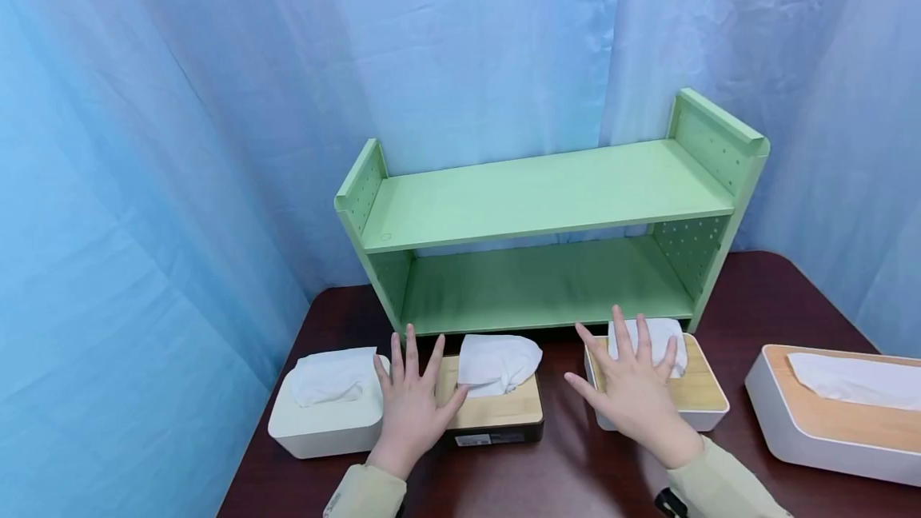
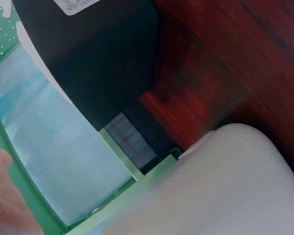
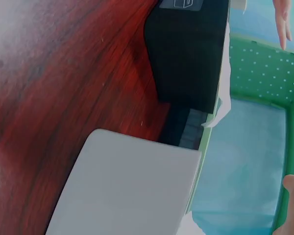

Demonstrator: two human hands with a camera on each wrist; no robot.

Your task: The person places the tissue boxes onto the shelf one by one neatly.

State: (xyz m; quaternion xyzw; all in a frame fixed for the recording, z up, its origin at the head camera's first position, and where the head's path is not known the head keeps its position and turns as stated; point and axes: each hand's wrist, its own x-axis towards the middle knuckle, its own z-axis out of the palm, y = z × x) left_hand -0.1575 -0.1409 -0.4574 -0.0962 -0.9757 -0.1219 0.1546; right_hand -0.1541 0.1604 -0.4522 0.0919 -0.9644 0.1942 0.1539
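Note:
In the head view my left hand [image 1: 412, 414] hovers with spread fingers between a white tissue box [image 1: 324, 422] and a black tissue box with a wooden lid [image 1: 496, 414]. My right hand [image 1: 636, 390], its fingers also splayed, is over a white tissue box with a wooden lid [image 1: 708, 390], covering part of it. Neither hand holds anything. White tissues stick out of the boxes. From the left wrist the black box's dark side [image 2: 98, 54] shows close up, and in the right wrist view a pale box side [image 3: 132, 181] lies near.
A green two-tier shelf [image 1: 547, 198] stands at the back of the dark reddish table [image 1: 568, 470]. A longer white tissue box with an orange-brown lid [image 1: 835, 414] sits at the far right. Blue curtains [image 1: 489, 46] hang behind and at the sides.

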